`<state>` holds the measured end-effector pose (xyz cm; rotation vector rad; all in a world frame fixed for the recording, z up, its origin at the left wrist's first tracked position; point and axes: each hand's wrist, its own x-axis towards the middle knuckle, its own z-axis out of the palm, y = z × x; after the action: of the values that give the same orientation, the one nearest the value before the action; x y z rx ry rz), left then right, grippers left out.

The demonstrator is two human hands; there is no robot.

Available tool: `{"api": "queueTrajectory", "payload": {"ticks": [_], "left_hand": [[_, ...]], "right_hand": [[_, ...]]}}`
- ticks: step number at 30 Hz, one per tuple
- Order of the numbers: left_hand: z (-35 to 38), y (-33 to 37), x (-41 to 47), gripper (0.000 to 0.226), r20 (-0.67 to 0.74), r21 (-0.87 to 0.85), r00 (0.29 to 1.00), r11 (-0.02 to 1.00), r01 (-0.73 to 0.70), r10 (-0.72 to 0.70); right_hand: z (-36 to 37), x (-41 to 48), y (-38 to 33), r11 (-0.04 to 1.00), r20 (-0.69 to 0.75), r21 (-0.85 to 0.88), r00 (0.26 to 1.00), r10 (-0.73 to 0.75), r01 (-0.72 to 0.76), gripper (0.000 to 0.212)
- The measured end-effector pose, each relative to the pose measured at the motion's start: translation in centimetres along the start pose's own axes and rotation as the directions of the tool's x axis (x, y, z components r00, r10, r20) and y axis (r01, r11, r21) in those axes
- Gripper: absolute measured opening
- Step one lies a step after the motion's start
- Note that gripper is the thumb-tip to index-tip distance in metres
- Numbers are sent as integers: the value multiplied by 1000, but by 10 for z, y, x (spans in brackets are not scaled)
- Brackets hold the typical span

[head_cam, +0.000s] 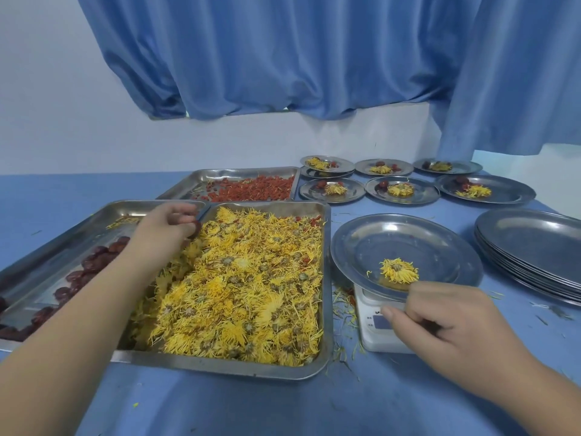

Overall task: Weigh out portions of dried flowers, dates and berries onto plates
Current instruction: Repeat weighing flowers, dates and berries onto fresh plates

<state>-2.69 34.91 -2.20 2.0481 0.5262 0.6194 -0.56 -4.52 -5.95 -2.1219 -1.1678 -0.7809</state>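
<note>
My left hand [169, 220] reaches over the seam between two steel trays and pinches a dark red date [197, 230] in its curled fingers. The left tray [94, 215] holds dates [94, 262]. The big tray [220, 368] in front of me is full of yellow dried flowers [239, 284]. A third tray [239, 173] behind holds red berries [261, 190]. To the right, a steel plate [405, 240] sits on a white scale [377, 335] with one flower [399, 271] on it. My right hand [446, 322] hovers at the plate's near rim, fingers loosely curled, holding nothing.
Several filled plates [402, 190] stand in two rows at the back right. A stack of bare plates [534, 247] sits at the far right. Loose petals litter the blue tablecloth [283, 404] around the scale. Blue curtains [283, 58] hang on the wall behind.
</note>
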Motion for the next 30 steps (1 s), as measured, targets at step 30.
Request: {"api": "queueTrajectory", "payload": {"ticks": [30], "left_hand": [[118, 91, 32, 12, 246, 163, 948, 956, -245, 201]], "right_hand": [[-29, 44, 24, 968, 226, 155, 961, 161, -199, 50]]}}
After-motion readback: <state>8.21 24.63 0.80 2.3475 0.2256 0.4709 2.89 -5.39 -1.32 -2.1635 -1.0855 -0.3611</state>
